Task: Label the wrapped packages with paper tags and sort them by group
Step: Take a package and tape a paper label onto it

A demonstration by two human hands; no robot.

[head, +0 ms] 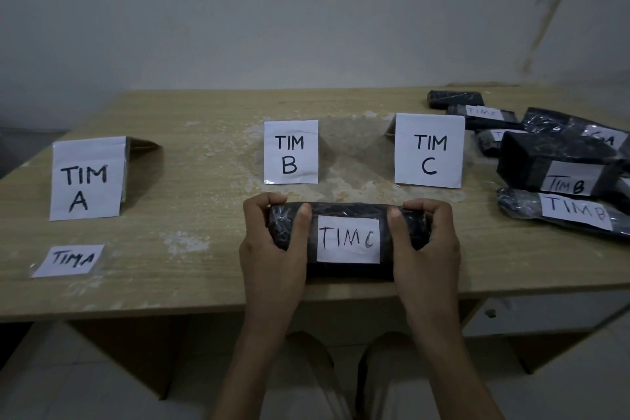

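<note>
Grips a black-wrapped package point(347, 272) at both ends, low over the near edge of the table point(204, 215); cannot tell whether resting on the wood or lifted just clear of it. Wraps the left hand point(272, 249) round the left end: thumb pressed on the top face, fingers point(269, 200) curled over the far side. Wraps the right hand point(426, 245) round the right end likewise: thumb on top, fingers point(426, 205) hooked over the far edge. Between the two thumbs, flat on the wrap and facing up: a white paper tag point(348, 241) hand-lettered "TIM C".

Just beyond the left fingers: the TIM B sign point(290, 152), a white sheet standing upright. Beyond the right fingers, a little farther back: the TIM C sign point(429, 151), also upright, with a prop showing behind its left edge. Well to the left of the left fingers: the TIM A sign point(87, 179), upright against a folded cardboard stand. Nearer than that sign and still well left of the left fingers: a loose tag point(68, 260) lying flat on the wood, lettered "TIM A".

To the right of the right fingers, well apart: a heap of packages point(531, 153), all in black wrap, overlapping one another. Nearest two of the heap tagged "TIM B". Lettering on the farther ones too small or too cut off to read in full.
</note>
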